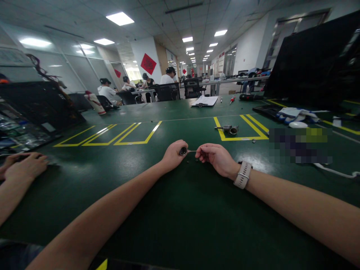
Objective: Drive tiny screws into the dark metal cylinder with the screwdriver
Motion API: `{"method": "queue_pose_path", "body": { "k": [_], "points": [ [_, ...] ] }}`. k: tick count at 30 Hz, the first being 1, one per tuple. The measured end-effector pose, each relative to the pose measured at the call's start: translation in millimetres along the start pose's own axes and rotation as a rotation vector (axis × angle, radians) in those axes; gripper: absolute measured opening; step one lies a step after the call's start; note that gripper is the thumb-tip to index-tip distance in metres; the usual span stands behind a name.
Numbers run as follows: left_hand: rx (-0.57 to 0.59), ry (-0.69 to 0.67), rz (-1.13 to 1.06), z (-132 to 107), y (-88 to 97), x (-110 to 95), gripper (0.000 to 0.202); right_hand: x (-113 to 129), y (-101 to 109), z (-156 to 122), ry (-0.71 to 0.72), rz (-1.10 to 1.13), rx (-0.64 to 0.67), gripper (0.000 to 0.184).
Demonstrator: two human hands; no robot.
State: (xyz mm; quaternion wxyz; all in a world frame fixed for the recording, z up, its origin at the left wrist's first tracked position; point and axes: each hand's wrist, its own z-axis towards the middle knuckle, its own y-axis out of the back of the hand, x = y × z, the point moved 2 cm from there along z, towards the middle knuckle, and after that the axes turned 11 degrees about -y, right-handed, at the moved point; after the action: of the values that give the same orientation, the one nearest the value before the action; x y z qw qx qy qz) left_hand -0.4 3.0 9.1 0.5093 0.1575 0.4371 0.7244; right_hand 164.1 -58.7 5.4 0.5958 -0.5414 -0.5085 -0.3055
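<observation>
My left hand (174,154) is closed around a metal part with a round, hollow end (183,151). A thin rod (192,151) sticks out of it to the right. At the rod's far tip, my right hand (214,156) has its thumb and fingers pinched together; whatever is between them is too small to make out. Just below the hands, a small dark piece like a nut (188,162) lies on the green table (180,210), and a second one (197,160) is by my right fingertips. A similar metal part (231,129) rests inside a yellow-taped outline.
Another small metal piece (253,141) lies right of that part. Farther back are a clipboard with paper (205,101), a red screwdriver (232,99) and gloves (295,114). A white cable (334,170) runs along the right. Another person's hands (26,167) are at the left edge.
</observation>
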Motion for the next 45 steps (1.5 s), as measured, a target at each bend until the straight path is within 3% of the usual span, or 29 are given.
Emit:
{"method": "queue_pose_path", "body": {
  "k": [8,19,24,30,45],
  "points": [
    [-0.014,0.004,-0.125,1.2,1.2,0.7,0.017,3.2,-3.3,-4.1,0.009,-0.003,-0.006,0.012],
    [-0.036,0.026,0.123,0.0,0.5,-0.8,0.01,2.7,-4.3,-4.6,0.031,-0.031,-0.041,0.012],
    [-0.084,0.027,-0.038,0.0,0.5,2.8,0.012,3.2,-2.0,-2.5,0.005,0.032,-0.014,0.011],
    [-0.023,0.008,-0.242,0.8,-0.1,0.0,0.018,3.2,-1.0,-1.5,-0.003,0.049,0.018,0.013],
    [0.009,-0.054,-0.001,0.5,0.1,-0.3,0.012,0.9,1.7,-1.4,0.063,0.061,-0.086,0.011]
  ]
}}
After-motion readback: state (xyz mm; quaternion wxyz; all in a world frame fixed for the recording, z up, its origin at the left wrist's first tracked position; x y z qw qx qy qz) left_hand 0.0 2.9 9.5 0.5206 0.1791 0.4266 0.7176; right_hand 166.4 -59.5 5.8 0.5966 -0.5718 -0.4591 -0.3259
